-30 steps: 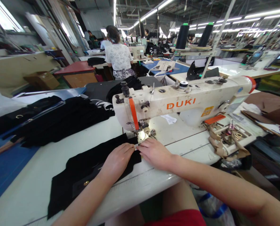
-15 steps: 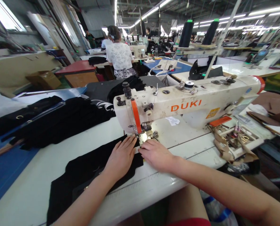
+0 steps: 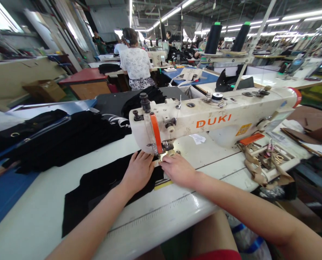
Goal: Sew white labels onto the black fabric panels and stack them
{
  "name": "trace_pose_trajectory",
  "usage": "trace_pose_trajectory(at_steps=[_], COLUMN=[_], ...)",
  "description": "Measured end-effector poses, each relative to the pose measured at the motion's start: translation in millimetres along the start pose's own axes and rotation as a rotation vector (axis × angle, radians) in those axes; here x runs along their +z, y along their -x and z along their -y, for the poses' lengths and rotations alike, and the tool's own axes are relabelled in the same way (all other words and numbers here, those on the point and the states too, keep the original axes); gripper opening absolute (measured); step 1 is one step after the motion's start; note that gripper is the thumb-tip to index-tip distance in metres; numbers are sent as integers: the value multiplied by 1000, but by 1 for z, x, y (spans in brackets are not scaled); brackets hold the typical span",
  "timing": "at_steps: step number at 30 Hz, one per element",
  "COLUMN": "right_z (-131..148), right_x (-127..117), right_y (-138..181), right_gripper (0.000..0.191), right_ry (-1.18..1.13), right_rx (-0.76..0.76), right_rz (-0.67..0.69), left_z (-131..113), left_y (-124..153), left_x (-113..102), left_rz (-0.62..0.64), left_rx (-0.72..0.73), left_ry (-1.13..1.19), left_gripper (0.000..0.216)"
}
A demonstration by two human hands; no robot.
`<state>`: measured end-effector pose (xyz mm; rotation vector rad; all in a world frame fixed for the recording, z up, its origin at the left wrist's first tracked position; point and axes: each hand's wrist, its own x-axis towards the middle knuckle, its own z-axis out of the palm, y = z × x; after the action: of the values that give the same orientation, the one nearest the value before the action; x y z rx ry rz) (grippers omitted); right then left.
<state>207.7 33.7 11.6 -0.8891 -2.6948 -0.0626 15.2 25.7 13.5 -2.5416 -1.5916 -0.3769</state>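
A black fabric piece (image 3: 95,184) lies on the sewing machine bed, its far end under the needle area of the white sewing machine (image 3: 188,117). My left hand (image 3: 140,168) rests flat on this fabric, fingers stretched toward the presser foot. Just right of the needle, my right hand (image 3: 178,169) has its fingers bent and pressed together at the fabric's edge; what its fingertips pinch is hidden. Between the two hands shows a small whitish piece (image 3: 157,163), too small to name. The machine's lamp lights the spot by my right fingertips.
Stacked black fabric pieces (image 3: 76,135) lie to the left. A tray of small parts (image 3: 281,159) with brown strips sits on the right. Thread cones (image 3: 213,39) stand behind the machine. A ruler scale (image 3: 155,213) runs along the front edge. A person (image 3: 136,59) sits ahead, facing away.
The black fabric has slid away from me and to the right, toward the needle, uncovering a yellow strip near the front. Both hands have shifted slightly farther from me with it.
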Motion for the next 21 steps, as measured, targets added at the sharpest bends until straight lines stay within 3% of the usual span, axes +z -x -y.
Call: trace_pose_trajectory(at_steps=[4,9,21], right_z=[0,0,-4], right_x=[3,7,8], right_y=[1,1,-2], right_gripper=[14,14,20], right_ry=[-2,-8,-24], right_rx=[-3,-6,30], right_rz=[-19,-18,-24], left_z=[-5,-13,-9], left_y=[16,37,29], left_x=[-2,6,5], left_rz=[-99,-46,-13], left_rx=[-1,110,104], left_ry=[7,68,129], left_gripper=[39,41,43])
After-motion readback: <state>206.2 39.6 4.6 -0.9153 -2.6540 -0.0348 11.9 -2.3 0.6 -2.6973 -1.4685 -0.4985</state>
